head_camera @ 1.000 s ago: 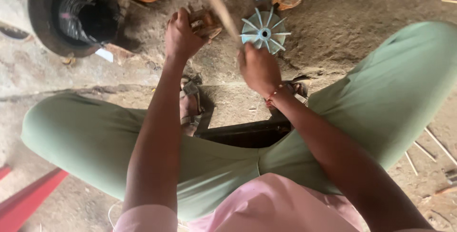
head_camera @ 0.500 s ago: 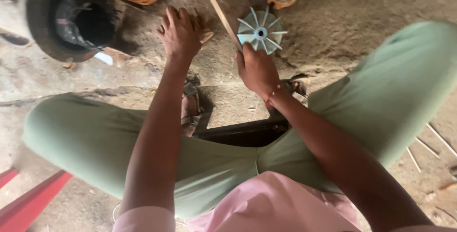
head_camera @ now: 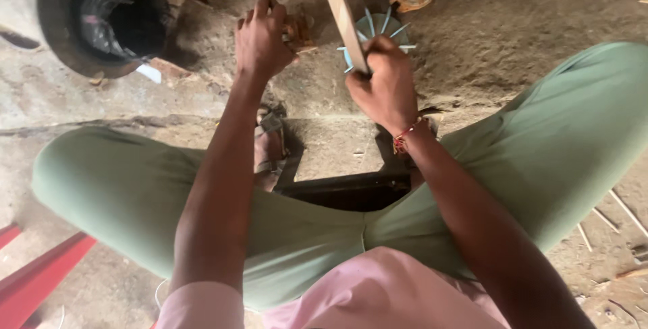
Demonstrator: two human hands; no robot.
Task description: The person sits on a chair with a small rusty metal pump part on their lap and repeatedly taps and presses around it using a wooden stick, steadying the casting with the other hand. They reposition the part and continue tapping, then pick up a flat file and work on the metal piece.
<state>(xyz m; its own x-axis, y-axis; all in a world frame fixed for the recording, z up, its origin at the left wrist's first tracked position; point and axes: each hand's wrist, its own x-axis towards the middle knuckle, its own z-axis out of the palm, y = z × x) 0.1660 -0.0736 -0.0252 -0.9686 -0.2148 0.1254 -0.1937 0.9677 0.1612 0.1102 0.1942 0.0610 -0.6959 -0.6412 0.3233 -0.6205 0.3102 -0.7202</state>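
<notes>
Hands work apart: right hand (head_camera: 385, 83) grips wooden stick (head_camera: 341, 12) hiding pale fan wheel (head_camera: 378, 32), left hand (head_camera: 262, 35) closed on something indistinct.

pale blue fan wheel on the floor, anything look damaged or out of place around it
No damage shows on the pale blue bladed fan wheel, though the right hand, gripping a flat wooden stick, hides much of it. Thin wooden splinters lie scattered over the concrete floor.

The person wears green trousers (head_camera: 135, 194) and a pink top (head_camera: 378, 288). A red thread band (head_camera: 407, 133) circles the right wrist
</notes>
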